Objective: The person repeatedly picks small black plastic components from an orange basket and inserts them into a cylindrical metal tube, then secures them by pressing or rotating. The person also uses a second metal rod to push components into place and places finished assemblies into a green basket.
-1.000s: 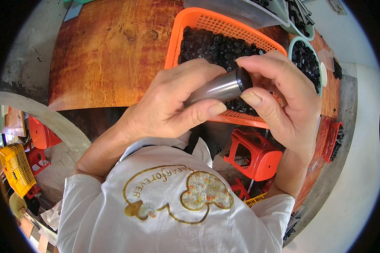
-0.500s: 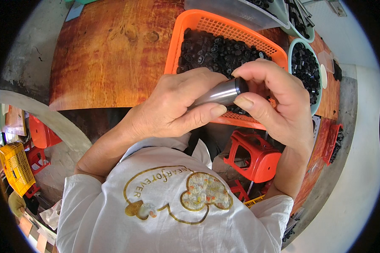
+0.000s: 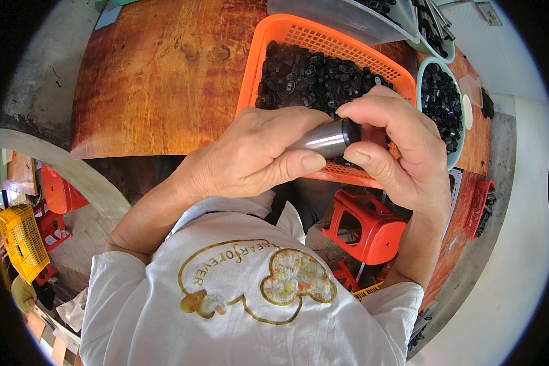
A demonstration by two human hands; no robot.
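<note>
My left hand [image 3: 253, 146] is wrapped round a shiny grey metal tube [image 3: 322, 139], with the thumb along its near side. A black end cap [image 3: 350, 131] sits on the tube's right end. The thumb and forefinger of my right hand [image 3: 405, 146] rest at the cap's rim from either side; its other fingers are curled behind and partly hidden. Beneath both hands stands an orange plastic basket [image 3: 248, 79] holding a heap of small black plastic caps [image 3: 314, 73].
A wooden table [image 3: 158, 79] carries the basket. Right of it is a pale green basin [image 3: 459, 152] of black parts. A clear bin [image 3: 329, 21] stands behind. Red stools [image 3: 378, 235] are below the table edge; a yellow crate [image 3: 23, 241] is far left.
The tube's capped end has shifted slightly down. My right thumb has moved a little lower and its grip on the cap looks looser.
</note>
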